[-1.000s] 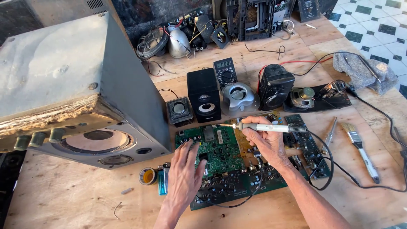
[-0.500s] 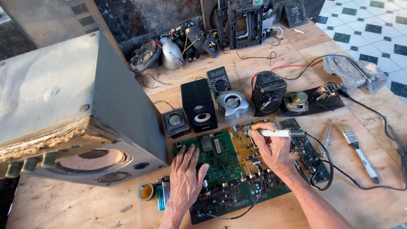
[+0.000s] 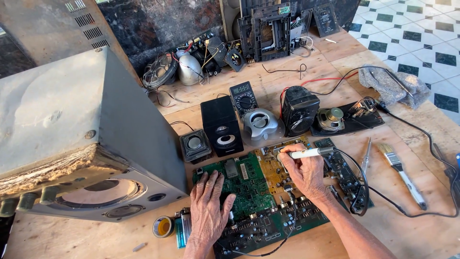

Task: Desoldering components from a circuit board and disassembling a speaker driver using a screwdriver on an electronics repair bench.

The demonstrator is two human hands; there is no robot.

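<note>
My left hand (image 3: 209, 207) lies flat with fingers spread on a green circuit board (image 3: 249, 180) on the wooden bench. My right hand (image 3: 303, 173) grips a white soldering iron (image 3: 306, 153), held level over the board's yellowish middle section (image 3: 274, 173); the tip points left near that section's top edge. The iron's black cord (image 3: 359, 187) loops away to the right.
A large grey speaker cabinet (image 3: 81, 144) lies at left. Behind the board stand small black speakers (image 3: 221, 125), a multimeter (image 3: 243, 97) and a round grey speaker (image 3: 259, 124). A paintbrush (image 3: 401, 175) and screwdriver (image 3: 366, 158) lie at right, a solder roll (image 3: 163, 226) at left.
The view has shifted a little. My right hand has drawn the soldering iron slightly toward me and to the right over the board. My left hand stays flat on it.
</note>
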